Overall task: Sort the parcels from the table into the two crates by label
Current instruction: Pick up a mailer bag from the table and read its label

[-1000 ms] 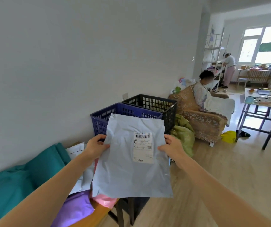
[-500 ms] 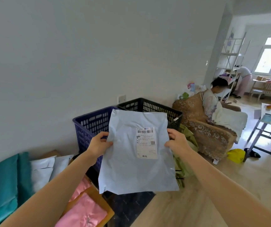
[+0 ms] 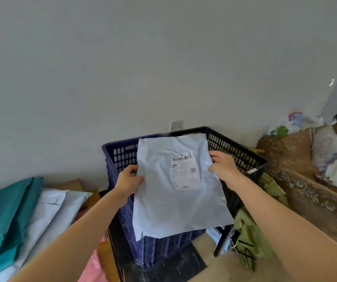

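I hold a pale blue-grey parcel bag upright in front of me, its white shipping label facing me. My left hand pinches its left edge and my right hand grips its right edge. Behind the bag stand the blue crate on the left and the black crate on the right; the bag hides most of their openings. More parcels lie on the table at the lower left: teal, white and pink bags.
A white wall runs behind the crates. A patterned brown sofa with a seated person is at the right. Green cloth lies between the black crate and the sofa. A dark mat covers the floor below the crates.
The view has swung left and down toward the crates. Both hands keep their grip; the parcel now hangs lower, over the front of the blue crate and black crate.
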Available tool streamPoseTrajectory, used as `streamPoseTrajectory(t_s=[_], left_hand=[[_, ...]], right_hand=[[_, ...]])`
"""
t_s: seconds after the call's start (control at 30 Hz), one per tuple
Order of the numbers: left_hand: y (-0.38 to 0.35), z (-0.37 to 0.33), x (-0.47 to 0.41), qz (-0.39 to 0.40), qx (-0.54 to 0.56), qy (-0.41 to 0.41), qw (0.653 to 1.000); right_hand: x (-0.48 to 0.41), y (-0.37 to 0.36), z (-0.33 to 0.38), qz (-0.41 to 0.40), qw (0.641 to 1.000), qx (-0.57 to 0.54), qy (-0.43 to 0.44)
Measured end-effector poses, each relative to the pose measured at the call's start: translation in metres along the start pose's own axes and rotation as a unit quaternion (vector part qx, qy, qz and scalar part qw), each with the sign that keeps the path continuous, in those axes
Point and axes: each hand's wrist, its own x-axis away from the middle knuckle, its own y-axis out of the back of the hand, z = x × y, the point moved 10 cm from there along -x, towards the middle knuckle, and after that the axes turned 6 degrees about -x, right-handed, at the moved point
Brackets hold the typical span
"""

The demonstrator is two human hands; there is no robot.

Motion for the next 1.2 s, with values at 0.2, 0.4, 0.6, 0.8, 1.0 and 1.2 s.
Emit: streamPoseTrajectory(t_s=[0.2, 0.4, 0.6, 0.8, 1.0, 1.2], left_hand=[[-0.004, -0.008, -0.025, -0.097, -0.009, 0.02, 0.995], [0.003, -0.003, -0.05, -0.19, -0.036, 0.053, 0.98], [0.012, 0.017, -0.093, -0.218, -0.147, 0.113, 0.958], [0.009, 0.047, -0.139, -0.191, -0.215, 0.188, 0.939], [-0.014, 0.099, -0.158, -0.197, -0.131, 0.279, 0.931], [-0.032, 0.143, -0.167, -0.193, -0.141, 0.334, 0.912]], right_hand=[[-0.082, -0.014, -0.003, 0.074, 0.997, 0.009, 0.022], [-0.138, -0.046, -0.01, 0.147, 0.987, 0.035, 0.051], [-0.183, -0.089, -0.024, 0.183, 0.979, 0.058, 0.066], [-0.214, -0.139, -0.06, 0.219, 0.965, 0.13, 0.056], [-0.232, -0.188, -0.116, 0.25, 0.942, 0.221, 0.029], [-0.248, -0.217, -0.156, 0.269, 0.933, 0.239, -0.011]])
